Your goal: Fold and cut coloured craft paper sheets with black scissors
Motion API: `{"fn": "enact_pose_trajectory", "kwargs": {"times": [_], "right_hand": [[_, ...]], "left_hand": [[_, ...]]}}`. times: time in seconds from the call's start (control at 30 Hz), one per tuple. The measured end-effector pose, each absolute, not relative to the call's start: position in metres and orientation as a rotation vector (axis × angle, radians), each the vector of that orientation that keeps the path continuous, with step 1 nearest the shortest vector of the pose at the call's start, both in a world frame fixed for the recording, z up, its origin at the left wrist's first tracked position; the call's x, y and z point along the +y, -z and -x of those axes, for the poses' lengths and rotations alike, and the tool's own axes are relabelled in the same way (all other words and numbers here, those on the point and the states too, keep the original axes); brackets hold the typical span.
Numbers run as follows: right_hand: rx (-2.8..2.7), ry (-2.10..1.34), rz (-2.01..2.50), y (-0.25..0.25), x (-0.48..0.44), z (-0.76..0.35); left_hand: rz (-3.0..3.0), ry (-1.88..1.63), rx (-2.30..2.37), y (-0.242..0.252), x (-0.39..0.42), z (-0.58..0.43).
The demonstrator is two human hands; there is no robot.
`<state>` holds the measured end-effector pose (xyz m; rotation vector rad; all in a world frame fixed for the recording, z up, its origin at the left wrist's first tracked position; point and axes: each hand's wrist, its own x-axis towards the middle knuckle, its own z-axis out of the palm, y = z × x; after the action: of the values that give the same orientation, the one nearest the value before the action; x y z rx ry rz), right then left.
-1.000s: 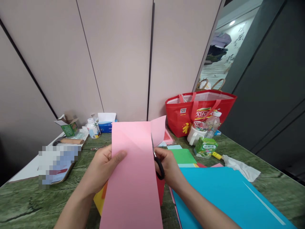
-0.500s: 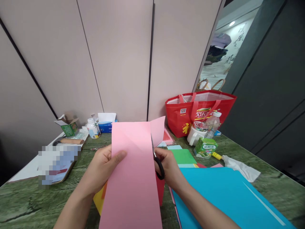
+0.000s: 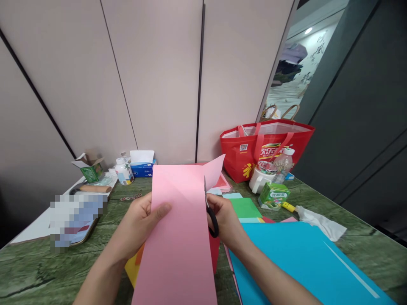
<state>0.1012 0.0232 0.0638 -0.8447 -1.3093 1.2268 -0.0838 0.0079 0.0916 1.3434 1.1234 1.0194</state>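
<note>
A tall sheet of pink paper [image 3: 179, 237] stands upright in front of me, held by its left edge. My left hand [image 3: 144, 222] pinches that edge, thumb on the near face and fingers behind. In my right hand [image 3: 224, 216] is a pair of scissors [image 3: 212, 221] with black handles, its blades upright at the sheet's right side. A cut runs down from the top edge there, and a strip of the paper bends away to the right above the blades. The fingers behind the paper are hidden.
Large blue sheets [image 3: 295, 254] lie at right, with a green sheet [image 3: 244, 208] behind. A red bag [image 3: 235, 156], white mug [image 3: 261, 180], clear bottle [image 3: 282, 165] and green carton [image 3: 274, 195] stand beyond. At left are a phone [image 3: 81, 235], white bottle [image 3: 124, 171] and tissue pack [image 3: 143, 169].
The top of the pink sheet has shifted slightly right and down. The cut strip leans further right, and more of the scissor blades shows.
</note>
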Motion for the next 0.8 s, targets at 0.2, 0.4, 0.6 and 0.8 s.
{"fn": "enact_pose_trajectory", "kwargs": {"times": [0.2, 0.4, 0.6, 0.8], "right_hand": [[-1.305, -1.228, 0.858, -0.0631, 0.0234, -0.1005], [-1.300, -1.201, 0.889, -0.0645, 0.0239, -0.1000], [-1.278, -1.230, 0.889, -0.0649, 0.0230, -0.0994], [-1.268, -1.234, 0.898, -0.0660, 0.0229, -0.0984]], "left_hand": [[-1.341, -1.014, 1.123, -0.0930, 0.0077, 0.0846], [-1.323, -1.015, 1.113, -0.0939, 0.0057, 0.0839], [-1.329, -1.011, 1.123, -0.0938, 0.0051, 0.0849], [-1.324, -1.011, 1.123, -0.0924, 0.0059, 0.0862]]}}
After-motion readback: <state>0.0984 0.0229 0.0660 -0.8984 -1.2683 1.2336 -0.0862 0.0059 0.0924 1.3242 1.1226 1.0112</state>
